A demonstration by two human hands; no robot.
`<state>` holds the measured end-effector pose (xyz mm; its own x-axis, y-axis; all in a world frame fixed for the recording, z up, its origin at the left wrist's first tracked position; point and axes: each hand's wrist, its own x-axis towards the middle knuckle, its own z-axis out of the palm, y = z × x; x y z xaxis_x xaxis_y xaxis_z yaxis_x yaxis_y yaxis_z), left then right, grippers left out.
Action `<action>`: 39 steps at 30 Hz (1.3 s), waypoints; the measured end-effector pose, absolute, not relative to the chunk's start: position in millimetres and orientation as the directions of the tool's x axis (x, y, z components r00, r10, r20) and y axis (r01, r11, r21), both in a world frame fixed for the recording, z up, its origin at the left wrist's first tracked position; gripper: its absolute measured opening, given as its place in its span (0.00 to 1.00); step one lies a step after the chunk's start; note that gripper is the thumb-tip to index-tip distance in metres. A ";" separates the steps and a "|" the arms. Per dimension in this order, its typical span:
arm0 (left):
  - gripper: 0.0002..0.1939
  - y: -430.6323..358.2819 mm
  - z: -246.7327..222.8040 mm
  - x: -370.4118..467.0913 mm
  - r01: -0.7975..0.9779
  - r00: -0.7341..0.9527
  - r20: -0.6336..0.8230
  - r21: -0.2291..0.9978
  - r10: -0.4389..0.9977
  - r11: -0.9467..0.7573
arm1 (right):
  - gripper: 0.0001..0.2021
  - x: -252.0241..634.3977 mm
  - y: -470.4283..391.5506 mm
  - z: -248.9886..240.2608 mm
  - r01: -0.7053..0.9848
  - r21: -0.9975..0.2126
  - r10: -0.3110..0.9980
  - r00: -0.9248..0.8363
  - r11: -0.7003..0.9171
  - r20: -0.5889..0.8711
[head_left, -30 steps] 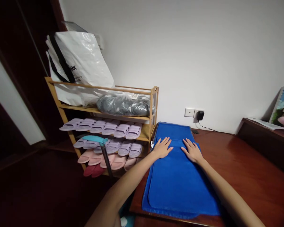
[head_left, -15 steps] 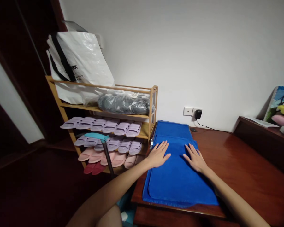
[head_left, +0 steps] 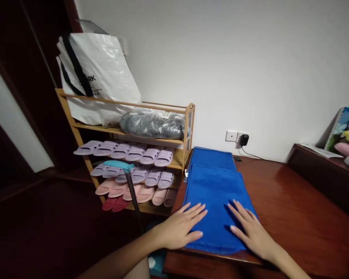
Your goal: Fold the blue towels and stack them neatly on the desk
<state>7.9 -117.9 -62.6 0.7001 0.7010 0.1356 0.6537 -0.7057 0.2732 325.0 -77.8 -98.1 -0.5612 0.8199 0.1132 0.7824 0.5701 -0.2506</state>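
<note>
One blue towel (head_left: 216, 193) lies folded on the dark red wooden table (head_left: 293, 209), running lengthwise from the near edge back toward the wall, its near hem just short of the table lip. Two hands are on it, both flat and spread, gripping nothing: the left hand (head_left: 178, 228) presses the near left corner, its thumb along the hem and the heel of the palm over the table's left edge; the right hand (head_left: 251, 228) rests palm down on the near right corner, fingers pointing away. Between the two hands sits a bare strip of towel.

To the right of the towel the tabletop is open polished wood as far as a raised ledge (head_left: 322, 162). To the left the towel lies close to the table's side edge, and just beyond it stands one bamboo shoe rack (head_left: 189, 128). Count the slippers: six lilac slippers (head_left: 128, 151) on the upper row, more lilac below, pink and red at the bottom. One white carrier bag (head_left: 95, 73) and one grey bundle in clear plastic (head_left: 154, 126) sit on top. One black plug (head_left: 244, 140) sits in the wall socket behind.
</note>
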 end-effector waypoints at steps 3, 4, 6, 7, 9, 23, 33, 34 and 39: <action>0.30 -131.0 -68.0 4.0 0.654 0.695 0.137 0.288 0.706 -0.700 | 0.30 326.8 -97.4 -104.5 0.778 -0.223 0.809 -0.575 0.587 0.124; 0.30 -131.7 -68.8 3.6 0.658 0.689 0.139 0.291 0.711 -0.694 | 0.30 327.0 -99.5 -105.3 0.779 -0.218 0.809 -0.573 0.588 0.131; 0.30 -131.3 -67.9 2.4 0.661 0.687 0.128 0.300 0.716 -0.688 | 0.29 329.0 -101.4 -104.2 0.777 -0.217 0.806 -0.577 0.591 0.130; 0.30 -131.4 -66.5 1.2 0.659 0.690 0.118 0.307 0.715 -0.687 | 0.29 331.7 -102.6 -102.9 0.777 -0.217 0.806 -0.578 0.591 0.124; 0.30 -134.0 -63.4 -3.2 0.656 0.695 0.095 0.322 0.713 -0.683 | 0.29 341.2 -107.7 -100.7 0.779 -0.213 0.806 -0.582 0.590 0.108; 0.28 -158.8 -63.2 -23.6 0.683 0.639 0.135 0.353 0.758 -0.639 | 0.20 421.6 -109.5 -138.8 0.834 -0.158 0.813 -0.445 0.529 0.375; 0.27 -168.4 -62.7 -29.2 0.701 0.637 0.152 0.294 0.756 -0.650 | 0.26 430.2 -121.7 -157.4 0.846 -0.115 0.834 -0.474 0.521 0.283; 0.27 -168.9 -62.6 -29.2 0.700 0.637 0.156 0.292 0.755 -0.651 | 0.27 428.4 -124.4 -156.7 0.837 -0.119 0.833 -0.496 0.534 0.247; 0.28 -169.5 -62.8 -28.4 0.710 0.630 0.137 0.297 0.765 -0.638 | 0.29 405.3 -124.2 -142.7 0.841 -0.174 0.859 -0.501 0.513 0.108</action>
<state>-28.4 -169.5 -62.8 0.6298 0.7645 0.1375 0.7102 -0.6384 0.2968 405.3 -124.2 -142.7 -0.5011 0.8586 0.1082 0.8408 0.5126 -0.1740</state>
